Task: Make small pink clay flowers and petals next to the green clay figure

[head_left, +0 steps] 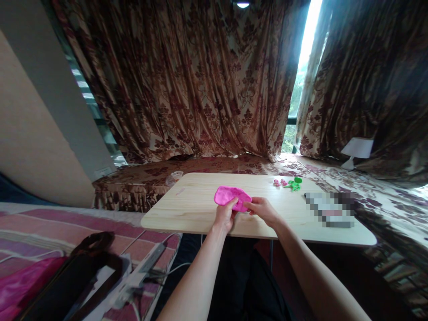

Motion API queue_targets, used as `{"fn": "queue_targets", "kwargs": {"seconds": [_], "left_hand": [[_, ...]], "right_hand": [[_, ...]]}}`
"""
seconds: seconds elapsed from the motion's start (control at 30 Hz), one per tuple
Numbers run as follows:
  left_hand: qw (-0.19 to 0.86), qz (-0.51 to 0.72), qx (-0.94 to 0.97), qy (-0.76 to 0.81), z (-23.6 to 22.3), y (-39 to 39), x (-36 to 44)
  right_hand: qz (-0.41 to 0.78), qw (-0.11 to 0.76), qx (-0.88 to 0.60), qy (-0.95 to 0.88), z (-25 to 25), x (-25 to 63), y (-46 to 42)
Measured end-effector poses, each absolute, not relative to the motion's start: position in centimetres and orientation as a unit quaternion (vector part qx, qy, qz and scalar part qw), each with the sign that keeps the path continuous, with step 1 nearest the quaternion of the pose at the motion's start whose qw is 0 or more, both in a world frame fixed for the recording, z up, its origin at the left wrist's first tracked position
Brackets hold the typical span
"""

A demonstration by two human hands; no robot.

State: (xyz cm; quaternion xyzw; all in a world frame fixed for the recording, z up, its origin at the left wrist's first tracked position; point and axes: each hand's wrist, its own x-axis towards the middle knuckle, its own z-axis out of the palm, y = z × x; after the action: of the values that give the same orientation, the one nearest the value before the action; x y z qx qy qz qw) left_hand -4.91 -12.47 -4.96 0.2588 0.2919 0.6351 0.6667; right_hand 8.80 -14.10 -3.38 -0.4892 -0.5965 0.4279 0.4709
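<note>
A bright pink, flattened piece of modelling clay [228, 195] is held up just above the near half of the small wooden table [187, 200]. Its surface looks soft and dented, with rounded edges. My left hand [227, 215] grips it from the near side, thumb pressed on top and fingers underneath. At its right edge, my right hand [262, 208] pinches the clay between thumb and fingers. Farther back on the tabletop lie small pink pieces [280, 183] beside a green piece shaped like stems and leaves [294, 184].
A blurred-out flat object [329, 210] rests at the table's right side. A clear plastic container [174, 178] stands past the left back edge. To the left, a bed holds a dark bag [67, 285] and a power strip [147, 263]. A white lamp [357, 149] stands far right.
</note>
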Motion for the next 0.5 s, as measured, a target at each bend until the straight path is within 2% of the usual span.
{"fn": "queue_targets", "kwargs": {"seconds": [0.5], "left_hand": [[0.699, 0.619, 0.257, 0.250, -4.8, -12.5, -5.2]], "right_hand": [[0.377, 0.469, -0.469, -0.647, -2.3, 8.5, -13.5]]}}
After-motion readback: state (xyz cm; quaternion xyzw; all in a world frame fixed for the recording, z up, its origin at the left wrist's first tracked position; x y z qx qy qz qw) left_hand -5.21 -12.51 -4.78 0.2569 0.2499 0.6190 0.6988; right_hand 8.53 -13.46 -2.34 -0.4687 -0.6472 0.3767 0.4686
